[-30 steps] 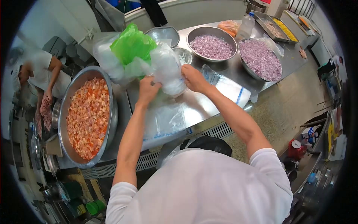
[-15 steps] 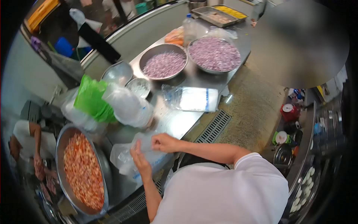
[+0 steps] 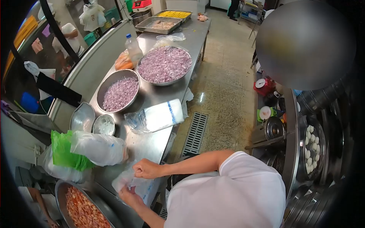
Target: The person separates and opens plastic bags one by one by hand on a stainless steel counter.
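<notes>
My right hand (image 3: 147, 168) is closed in a fist, gripping the edge of a clear plastic bag (image 3: 122, 179). Below it, my left hand (image 3: 130, 196) pinches the same thin bag, though its fingertips are partly hidden by the plastic. Both hands are over the near corner of the steel table (image 3: 154, 146). More clear plastic with blue print lies under the hands. To their left stands a large metal basin (image 3: 61, 195) of reddish marinated meat pieces. Just beyond are a bulging white plastic bag (image 3: 99, 147) and a green plastic bag (image 3: 64, 152).
Two metal bowls hold chopped purple onion (image 3: 163, 64) (image 3: 121, 95). A pack of plastic bags (image 3: 161, 115) lies near the table edge. Farther off are a bottle (image 3: 133, 47) and metal trays (image 3: 157, 26). A floor drain (image 3: 195, 131) runs beside the table; stoves and scales line the right.
The view has swung to the right, so the table and bowls appear lower and farther left. My left hand has drawn in closer to my right hand, the bag still between them.
</notes>
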Motion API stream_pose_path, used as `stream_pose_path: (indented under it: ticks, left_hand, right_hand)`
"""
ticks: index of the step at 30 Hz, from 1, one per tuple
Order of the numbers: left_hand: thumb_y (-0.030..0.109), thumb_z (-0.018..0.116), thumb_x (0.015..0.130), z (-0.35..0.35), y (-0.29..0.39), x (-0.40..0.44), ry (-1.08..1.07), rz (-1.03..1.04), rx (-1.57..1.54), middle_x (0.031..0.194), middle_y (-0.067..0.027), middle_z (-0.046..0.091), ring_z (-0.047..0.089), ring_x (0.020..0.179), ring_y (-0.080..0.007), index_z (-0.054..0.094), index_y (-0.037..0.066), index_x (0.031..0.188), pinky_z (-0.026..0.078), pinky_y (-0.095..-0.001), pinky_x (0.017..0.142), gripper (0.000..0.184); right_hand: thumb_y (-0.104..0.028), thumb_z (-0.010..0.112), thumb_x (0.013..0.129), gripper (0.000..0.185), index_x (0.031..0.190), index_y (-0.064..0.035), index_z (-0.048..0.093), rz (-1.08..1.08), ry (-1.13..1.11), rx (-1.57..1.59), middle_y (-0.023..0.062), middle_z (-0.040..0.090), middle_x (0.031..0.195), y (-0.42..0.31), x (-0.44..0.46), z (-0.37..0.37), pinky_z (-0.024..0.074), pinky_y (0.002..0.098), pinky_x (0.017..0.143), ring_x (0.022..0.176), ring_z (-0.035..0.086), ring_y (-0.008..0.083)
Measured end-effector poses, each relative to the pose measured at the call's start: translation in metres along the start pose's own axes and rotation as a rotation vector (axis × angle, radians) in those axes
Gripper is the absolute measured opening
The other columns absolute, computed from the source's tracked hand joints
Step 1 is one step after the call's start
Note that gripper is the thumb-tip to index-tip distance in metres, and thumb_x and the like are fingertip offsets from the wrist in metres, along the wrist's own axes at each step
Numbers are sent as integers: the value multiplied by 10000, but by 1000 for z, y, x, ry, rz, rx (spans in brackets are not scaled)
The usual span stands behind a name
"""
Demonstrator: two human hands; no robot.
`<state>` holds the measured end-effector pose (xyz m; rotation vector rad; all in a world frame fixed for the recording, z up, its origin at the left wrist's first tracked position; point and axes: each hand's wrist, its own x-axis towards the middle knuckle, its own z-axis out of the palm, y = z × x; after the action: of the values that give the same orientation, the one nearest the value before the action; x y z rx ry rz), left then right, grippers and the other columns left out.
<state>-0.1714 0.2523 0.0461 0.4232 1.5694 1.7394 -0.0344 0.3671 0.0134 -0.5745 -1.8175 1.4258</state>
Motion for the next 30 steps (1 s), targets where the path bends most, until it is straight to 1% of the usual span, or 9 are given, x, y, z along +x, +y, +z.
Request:
stream_pose_path:
  ticks: [4,10,13,17,19,21,23,27,30]
  left_hand:
    - [212,506,932,-21,5,3,-462,-176,-648,1147,-154,630,618,1016,-288,604,39,975,513,-453,827,204]
    - [229,520,919,20,37,-6,-516,-47,-261,997,-150,635,628,843,-264,552,27,1004,506,-406,662,222]
    - [243,539,952,46,99,-9,-513,-20,-304,899,-77,601,593,776,-160,506,37,1013,456,-267,606,217]
    - [313,516,988,30,151,23,-414,353,-126,831,-23,550,509,687,-98,529,34,957,382,-238,555,281]
    - [234,536,929,22,195,39,-391,683,161,782,-69,596,556,672,-212,586,14,840,388,-355,525,243]
    - [170,557,858,45,238,52,-76,1398,864,738,-116,586,548,681,-305,587,2,793,417,-419,586,183]
    - [116,610,737,48,254,103,31,1712,1229,746,-148,580,551,803,-361,613,17,715,403,-476,812,102]
    - [123,640,679,11,162,181,-475,938,1085,873,-173,630,570,888,-354,585,15,659,438,-412,883,123]
    - [45,607,670,3,60,180,-291,886,613,964,-161,610,565,944,-323,536,-12,679,451,-384,854,91]
  right_hand:
    - [-72,626,790,168,764,-12,471,-95,233,-251,128,465,590,16,13,-20,382,377,518,529,496,215]
    - [-32,616,895,91,930,-36,532,-167,434,161,54,579,714,-73,78,-52,489,306,628,662,586,161]
    - [-105,602,962,94,946,-48,530,-14,-136,762,16,587,764,-139,96,-78,500,250,653,705,589,118]
    - [-197,598,964,213,845,-35,526,-356,-509,518,56,606,773,-201,118,-114,507,297,635,763,635,169]
    - [-193,600,952,231,838,-9,522,-569,-607,183,87,607,765,-228,140,-112,518,333,647,792,659,219]
    - [-197,624,910,244,811,1,521,-721,-606,-365,120,600,768,-250,157,-109,520,369,686,801,657,272]
    - [-154,641,853,180,863,-12,530,-798,-560,-709,141,586,848,-222,191,-91,503,393,722,834,629,304]
    - [-32,583,807,154,955,-28,540,-438,-666,-1015,154,597,990,-123,216,-72,497,438,793,956,597,373]
    - [47,539,758,278,1026,-24,559,-522,-445,-770,163,597,1119,-8,175,-69,508,405,871,1070,592,363]
